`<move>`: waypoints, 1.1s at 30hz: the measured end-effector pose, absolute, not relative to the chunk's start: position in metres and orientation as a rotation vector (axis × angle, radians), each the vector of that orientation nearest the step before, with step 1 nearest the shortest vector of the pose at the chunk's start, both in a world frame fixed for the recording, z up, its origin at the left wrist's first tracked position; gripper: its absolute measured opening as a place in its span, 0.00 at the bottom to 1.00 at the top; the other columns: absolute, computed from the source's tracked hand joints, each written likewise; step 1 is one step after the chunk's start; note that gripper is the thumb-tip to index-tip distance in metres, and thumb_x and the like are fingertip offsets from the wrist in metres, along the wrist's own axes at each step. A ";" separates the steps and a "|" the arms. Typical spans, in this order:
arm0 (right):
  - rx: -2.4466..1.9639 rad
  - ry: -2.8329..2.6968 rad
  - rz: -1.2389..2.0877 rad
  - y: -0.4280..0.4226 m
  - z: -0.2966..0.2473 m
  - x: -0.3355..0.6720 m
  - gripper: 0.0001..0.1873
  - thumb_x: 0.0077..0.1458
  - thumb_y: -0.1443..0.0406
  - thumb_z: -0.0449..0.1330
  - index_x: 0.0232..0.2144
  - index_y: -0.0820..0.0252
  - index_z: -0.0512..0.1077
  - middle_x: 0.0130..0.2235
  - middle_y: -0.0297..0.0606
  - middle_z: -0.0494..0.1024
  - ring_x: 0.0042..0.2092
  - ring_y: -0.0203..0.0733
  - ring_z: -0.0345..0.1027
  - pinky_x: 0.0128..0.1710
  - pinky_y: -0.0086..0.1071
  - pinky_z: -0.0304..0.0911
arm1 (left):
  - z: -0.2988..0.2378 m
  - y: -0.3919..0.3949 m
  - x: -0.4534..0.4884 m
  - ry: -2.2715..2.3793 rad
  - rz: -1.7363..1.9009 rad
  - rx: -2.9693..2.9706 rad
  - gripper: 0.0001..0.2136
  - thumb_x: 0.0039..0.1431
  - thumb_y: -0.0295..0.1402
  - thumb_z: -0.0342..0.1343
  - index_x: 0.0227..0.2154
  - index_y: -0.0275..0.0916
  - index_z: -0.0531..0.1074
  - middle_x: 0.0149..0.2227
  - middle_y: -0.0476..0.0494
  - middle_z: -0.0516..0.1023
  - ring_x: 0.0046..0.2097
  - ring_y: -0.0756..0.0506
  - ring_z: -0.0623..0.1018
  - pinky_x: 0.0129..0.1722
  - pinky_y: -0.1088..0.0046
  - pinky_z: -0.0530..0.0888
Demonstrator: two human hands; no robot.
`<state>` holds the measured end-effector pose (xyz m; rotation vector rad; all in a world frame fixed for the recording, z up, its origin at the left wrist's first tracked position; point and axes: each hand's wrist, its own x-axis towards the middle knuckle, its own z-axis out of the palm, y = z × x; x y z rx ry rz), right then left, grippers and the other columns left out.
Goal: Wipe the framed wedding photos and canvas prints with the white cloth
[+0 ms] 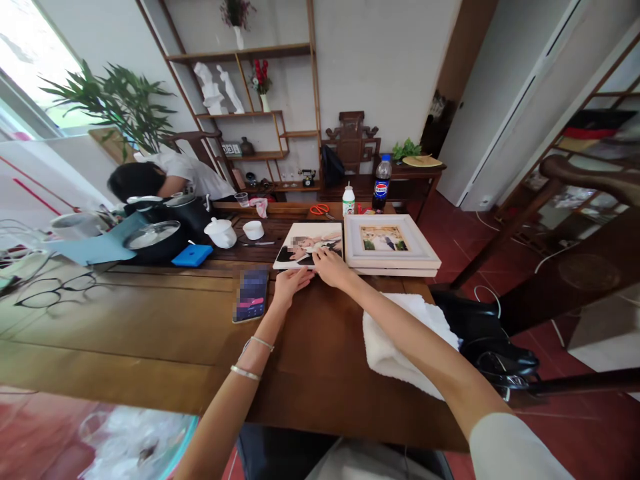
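Observation:
A white photo album (327, 233), or a similar flat block with a portrait picture on its top, lies on the wooden table. My left hand (291, 285) is at its front edge, fingers stretched out to the right and touching or very near the edge. From the right, my right hand (331, 268) rests on the front part of the picture with its fingers laid on the surface. Beside the album on the right is a white picture frame (420, 248) with a couple's photo in it. A phone (251, 297) with its screen lit lies left of my left hand.
A white towel (385, 340) lies under my right forearm. Behind the album are orange scissors (320, 209), a white bottle (349, 200) and a cola bottle (381, 183). White cups (221, 233), a blue box (192, 255) and a black pot (153, 243) stand left. Another person (187, 175) leans down beyond.

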<state>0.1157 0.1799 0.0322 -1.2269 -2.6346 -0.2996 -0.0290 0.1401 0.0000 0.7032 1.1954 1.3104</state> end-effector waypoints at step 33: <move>-1.099 -2.693 -0.451 0.192 0.028 0.088 0.27 0.60 0.74 0.41 0.61 0.65 0.54 0.62 0.56 0.57 0.63 0.61 0.47 0.54 0.61 0.51 | -0.008 0.159 0.018 1.144 1.762 0.322 0.22 0.52 0.21 0.56 0.45 0.47 0.56 0.57 0.40 0.67 0.51 0.44 0.75 0.39 0.62 0.78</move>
